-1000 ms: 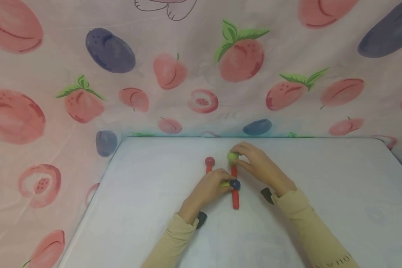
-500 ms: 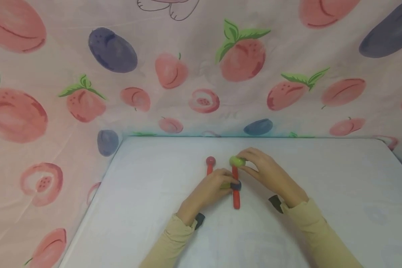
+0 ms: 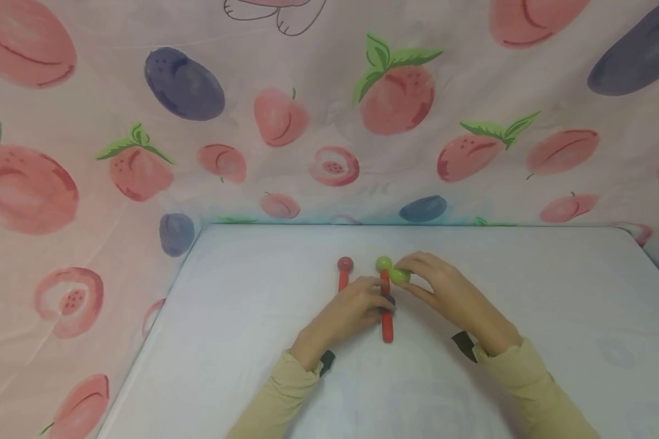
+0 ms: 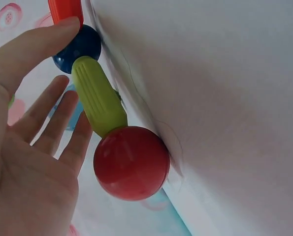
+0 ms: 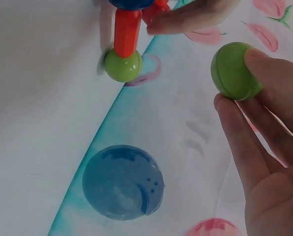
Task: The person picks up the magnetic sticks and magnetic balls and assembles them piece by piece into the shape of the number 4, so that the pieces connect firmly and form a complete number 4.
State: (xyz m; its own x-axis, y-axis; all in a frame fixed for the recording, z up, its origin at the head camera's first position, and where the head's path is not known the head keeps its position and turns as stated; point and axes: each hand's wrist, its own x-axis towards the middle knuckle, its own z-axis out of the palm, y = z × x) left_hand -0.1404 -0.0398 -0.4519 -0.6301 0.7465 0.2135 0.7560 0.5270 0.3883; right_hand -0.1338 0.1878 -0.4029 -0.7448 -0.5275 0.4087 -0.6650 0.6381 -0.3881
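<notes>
My left hand (image 3: pixel 351 308) pinches a blue ball (image 4: pixel 89 44), its thumb by the joint with a red rod (image 3: pixel 387 329). From that ball a ridged yellow-green rod (image 4: pixel 99 96) runs to a red ball (image 4: pixel 131 163). In the head view, another red rod on the far side of the blue ball ends in a green ball (image 3: pixel 384 263), seen also in the right wrist view (image 5: pixel 123 65). Just right of it, my right hand (image 3: pixel 445 292) holds a second green ball (image 5: pixel 235 71) between thumb and fingers, apart from the rods in the right wrist view.
A red rod (image 3: pixel 343 280) topped by a red ball (image 3: pixel 345 264) lies beyond the left hand, its near end hidden. All this is on a white table (image 3: pixel 241 274), whose back edge meets a fruit-patterned cloth (image 3: pixel 329 122).
My right hand has moved right and slightly nearer with a green ball, uncovering the other green ball at the rod's end. The left hand stays at the blue ball, its fingers now further over it.
</notes>
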